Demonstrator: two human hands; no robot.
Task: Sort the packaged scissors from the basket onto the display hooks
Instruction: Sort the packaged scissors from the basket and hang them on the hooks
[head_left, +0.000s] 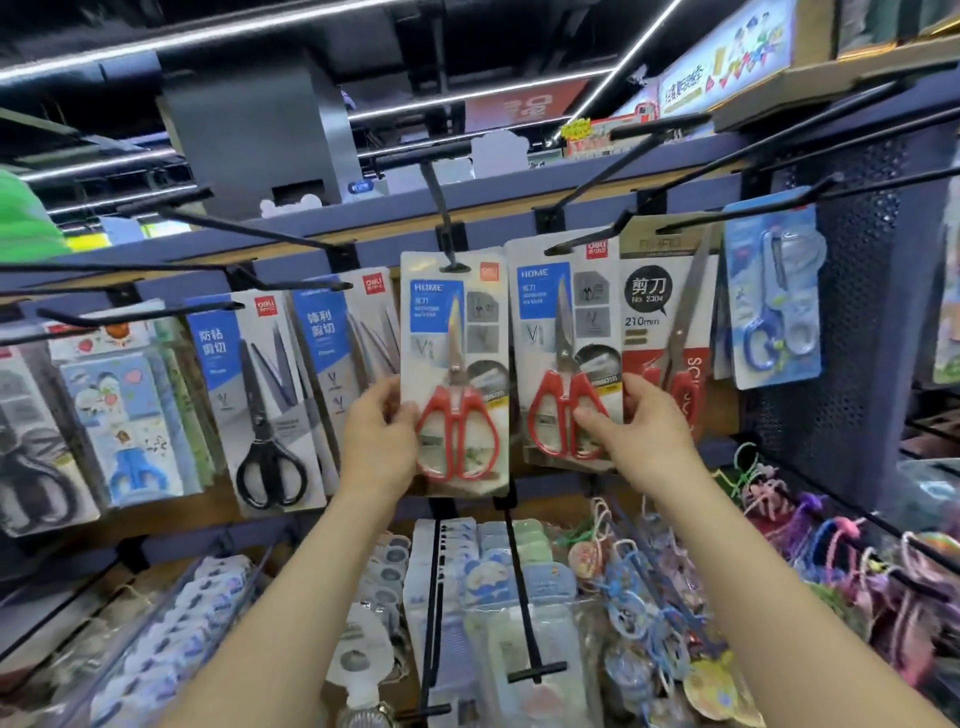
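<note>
At the middle hook's (441, 208) tip, the red scissors pack (454, 364) stood upright, hang hole uppermost, above the left hand (376, 441) pinching its lower left edge; the right hand (649, 431) gripped the neighbouring hung pack (540, 312).

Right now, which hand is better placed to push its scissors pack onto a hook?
Probably the left hand: its red scissors pack already has the hang hole on a hook. The right hand holds a second pack, hole unseen.
</note>
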